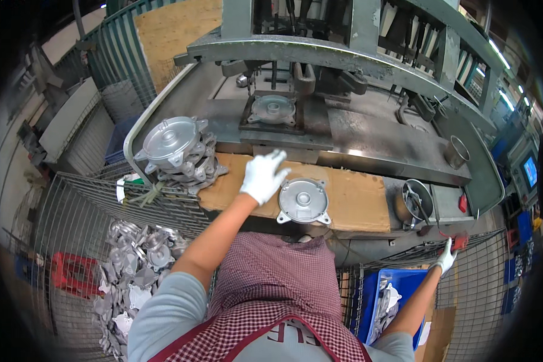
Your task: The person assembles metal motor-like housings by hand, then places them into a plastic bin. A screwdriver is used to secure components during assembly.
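My left hand (265, 177), in a white glove, is above the cardboard sheet (359, 202), thumb and fingers apart, holding nothing. Just right of it a round silver metal cover (303, 200) with lugs lies flat on the cardboard. Down at the right my right hand (445, 259), also gloved, has its fingers at a small red object (460, 242), seemingly gripped; its kind is not clear. A similar cover (273, 110) sits on the dark fixture (247, 120) under the machine. More covers (170, 143) form a stack at the left.
Wire cages stand at both sides; the left one holds a heap of castings (136, 271). A blue bin (368, 308) with parts is at lower right. A metal pot (398, 208) and a steel cup (457, 152) stand on the bench. The machine's beam (320, 62) spans overhead.
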`<state>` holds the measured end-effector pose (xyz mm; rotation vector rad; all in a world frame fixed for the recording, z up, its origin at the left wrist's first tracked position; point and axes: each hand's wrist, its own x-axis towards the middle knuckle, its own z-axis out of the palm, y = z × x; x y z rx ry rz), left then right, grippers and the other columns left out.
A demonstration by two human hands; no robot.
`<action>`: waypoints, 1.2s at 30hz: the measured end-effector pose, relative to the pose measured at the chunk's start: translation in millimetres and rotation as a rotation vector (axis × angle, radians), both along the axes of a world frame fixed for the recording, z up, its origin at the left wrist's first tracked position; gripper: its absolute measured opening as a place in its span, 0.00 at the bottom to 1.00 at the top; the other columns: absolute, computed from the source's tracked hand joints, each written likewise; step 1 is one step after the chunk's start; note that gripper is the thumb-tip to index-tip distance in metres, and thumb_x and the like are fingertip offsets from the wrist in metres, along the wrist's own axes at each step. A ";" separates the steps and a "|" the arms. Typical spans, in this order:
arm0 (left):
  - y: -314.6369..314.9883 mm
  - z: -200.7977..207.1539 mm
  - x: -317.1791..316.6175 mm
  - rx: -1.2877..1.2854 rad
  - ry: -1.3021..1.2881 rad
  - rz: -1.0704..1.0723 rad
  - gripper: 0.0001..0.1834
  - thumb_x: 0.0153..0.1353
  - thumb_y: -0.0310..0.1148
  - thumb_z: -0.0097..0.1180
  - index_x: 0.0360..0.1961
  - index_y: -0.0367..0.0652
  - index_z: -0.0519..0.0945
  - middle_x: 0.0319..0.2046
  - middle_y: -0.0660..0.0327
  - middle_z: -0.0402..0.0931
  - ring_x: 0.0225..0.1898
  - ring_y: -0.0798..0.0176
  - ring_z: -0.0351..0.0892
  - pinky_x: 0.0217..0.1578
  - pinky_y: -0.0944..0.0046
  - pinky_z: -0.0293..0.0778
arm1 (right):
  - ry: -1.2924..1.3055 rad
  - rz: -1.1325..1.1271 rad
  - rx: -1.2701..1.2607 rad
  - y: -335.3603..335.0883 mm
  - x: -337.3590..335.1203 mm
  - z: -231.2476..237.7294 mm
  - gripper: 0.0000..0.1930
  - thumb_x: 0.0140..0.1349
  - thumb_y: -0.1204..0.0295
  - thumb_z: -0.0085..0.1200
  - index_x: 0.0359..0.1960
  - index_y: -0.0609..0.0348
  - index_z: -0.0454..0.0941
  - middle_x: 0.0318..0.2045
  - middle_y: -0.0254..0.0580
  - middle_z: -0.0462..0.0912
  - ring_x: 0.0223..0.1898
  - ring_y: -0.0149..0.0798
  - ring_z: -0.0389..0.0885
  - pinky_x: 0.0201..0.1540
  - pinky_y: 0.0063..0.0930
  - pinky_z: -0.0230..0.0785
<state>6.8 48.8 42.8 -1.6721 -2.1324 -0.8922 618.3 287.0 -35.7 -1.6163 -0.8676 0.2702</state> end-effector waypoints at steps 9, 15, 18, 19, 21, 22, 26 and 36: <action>-57.7 -14.5 50.9 -0.465 -0.095 0.044 0.54 0.42 0.63 0.65 0.67 0.45 0.63 0.65 0.47 0.62 0.60 0.43 0.68 0.59 0.48 0.63 | -0.188 -0.431 -0.003 13.8 -7.5 10.1 0.31 0.47 0.47 0.70 0.39 0.67 0.84 0.34 0.46 0.86 0.32 0.41 0.81 0.40 0.35 0.74; -63.1 -12.2 50.1 -0.518 -0.014 0.025 0.54 0.38 0.64 0.67 0.66 0.47 0.66 0.65 0.49 0.63 0.62 0.45 0.66 0.59 0.48 0.62 | -0.304 -0.214 -0.146 -2.2 -35.2 59.1 0.31 0.55 0.45 0.61 0.41 0.68 0.82 0.36 0.57 0.84 0.36 0.51 0.82 0.44 0.43 0.72; -54.8 -13.4 53.3 -0.517 -0.014 0.005 0.53 0.39 0.64 0.65 0.65 0.48 0.67 0.65 0.50 0.64 0.63 0.46 0.66 0.59 0.48 0.62 | -0.210 -0.098 0.271 -14.0 -52.2 84.2 0.29 0.59 0.48 0.58 0.46 0.66 0.79 0.36 0.52 0.84 0.35 0.47 0.81 0.45 0.42 0.71; -55.5 -14.4 52.9 -0.525 -0.025 0.002 0.52 0.40 0.64 0.65 0.65 0.48 0.67 0.65 0.51 0.65 0.63 0.46 0.66 0.59 0.49 0.61 | -0.093 0.102 0.509 -25.9 -73.6 95.0 0.29 0.61 0.49 0.57 0.50 0.65 0.76 0.36 0.49 0.83 0.35 0.44 0.81 0.45 0.40 0.70; -62.5 -18.2 50.4 -0.510 -0.028 0.032 0.52 0.40 0.64 0.65 0.65 0.48 0.67 0.65 0.51 0.65 0.63 0.46 0.65 0.59 0.49 0.61 | 0.013 0.692 0.172 -83.7 -150.6 139.4 0.29 0.62 0.52 0.58 0.56 0.63 0.71 0.37 0.41 0.82 0.34 0.37 0.79 0.45 0.35 0.70; -63.4 -19.1 51.0 -0.481 -0.024 0.032 0.51 0.41 0.64 0.65 0.65 0.48 0.68 0.65 0.52 0.65 0.64 0.47 0.65 0.60 0.49 0.61 | -0.058 0.895 -0.262 -108.1 -174.1 151.9 0.26 0.59 0.53 0.61 0.49 0.62 0.76 0.32 0.39 0.82 0.32 0.34 0.77 0.42 0.29 0.71; -59.1 -22.1 51.6 -0.473 -0.006 0.011 0.51 0.41 0.64 0.65 0.65 0.48 0.68 0.64 0.51 0.67 0.63 0.47 0.66 0.60 0.49 0.61 | -0.937 1.329 -0.694 -172.5 -247.8 162.3 0.30 0.56 0.43 0.59 0.44 0.60 0.81 0.35 0.58 0.84 0.40 0.53 0.84 0.44 0.38 0.74; -60.1 -14.0 52.0 -0.455 -0.032 0.015 0.58 0.39 0.64 0.66 0.67 0.41 0.61 0.50 0.49 0.76 0.53 0.48 0.74 0.51 0.51 0.68 | -1.229 1.391 -0.555 -184.7 -346.5 118.4 0.33 0.59 0.38 0.48 0.41 0.61 0.79 0.34 0.58 0.84 0.39 0.56 0.83 0.46 0.44 0.73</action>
